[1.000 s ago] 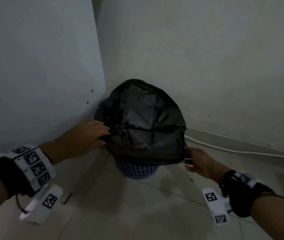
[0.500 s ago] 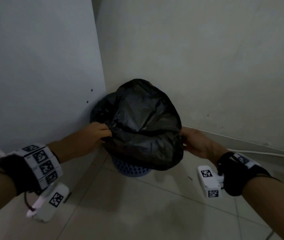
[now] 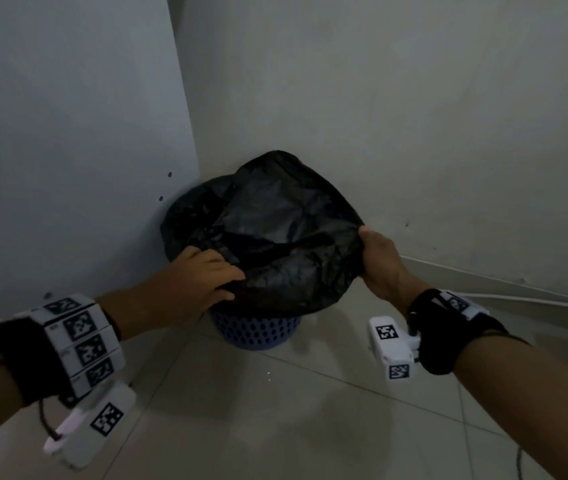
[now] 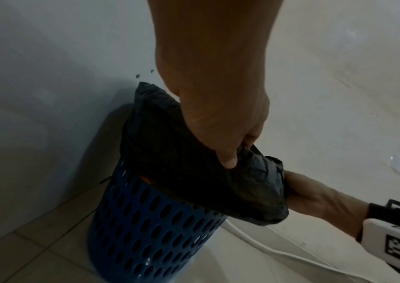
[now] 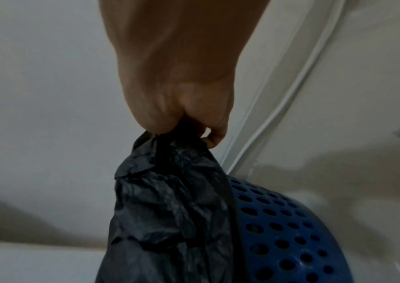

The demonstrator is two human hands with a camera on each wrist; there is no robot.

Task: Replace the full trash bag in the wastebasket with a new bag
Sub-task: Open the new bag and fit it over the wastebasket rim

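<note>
A black trash bag [image 3: 275, 233] bulges over a blue perforated wastebasket [image 3: 256, 332] that stands in the room's corner. My left hand [image 3: 206, 275] pinches the bag's rim on the near left side; in the left wrist view the left hand [image 4: 227, 145] has a fold of the bag [image 4: 194, 172] between thumb and fingers above the basket [image 4: 145, 229]. My right hand [image 3: 376, 258] grips the rim on the right; in the right wrist view the right hand [image 5: 182, 122] has its fingers bunched on the bag [image 5: 169, 210] beside the basket [image 5: 290, 229]. The bag's contents are hidden.
A grey panel [image 3: 68, 150] stands close on the left and a plaster wall [image 3: 414, 116] behind. A white cable [image 3: 518, 296] runs along the skirting at the right. Tiled floor [image 3: 275, 410] spreads in front of the basket.
My right hand has risen from the bag's lower right edge to its upper right rim. My left hand has slid forward along the near rim, and the bag's edge has lifted off the basket.
</note>
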